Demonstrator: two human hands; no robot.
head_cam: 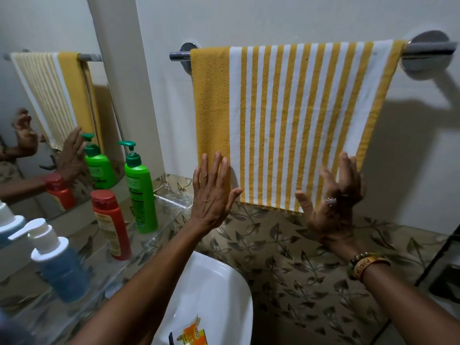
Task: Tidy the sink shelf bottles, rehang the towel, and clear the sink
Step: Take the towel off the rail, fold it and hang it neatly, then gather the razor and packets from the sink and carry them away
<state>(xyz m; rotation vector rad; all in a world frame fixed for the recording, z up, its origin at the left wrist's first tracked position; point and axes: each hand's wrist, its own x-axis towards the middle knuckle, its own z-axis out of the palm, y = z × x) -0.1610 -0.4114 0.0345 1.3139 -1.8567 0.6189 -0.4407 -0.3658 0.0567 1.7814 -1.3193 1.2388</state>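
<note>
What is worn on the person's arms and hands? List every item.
Both forearms are bare, with no sleeves in view. The left hand shows no ring or band. The right hand has a ring with a pale stone, and its wrist carries a beaded bracelet beside a tan band with markings too blurred to read.

mirror [37, 33] on my far left, leaning frame edge visible. white wall [273, 18] ahead, pale pillar [129, 83] between mirror and wall. leaf-patterned tile band [286, 257] below wall, brown-gold. clear soap dish [174, 197] at tile corner. dark metal frame [443, 270] at my right edge, blurred.
</note>
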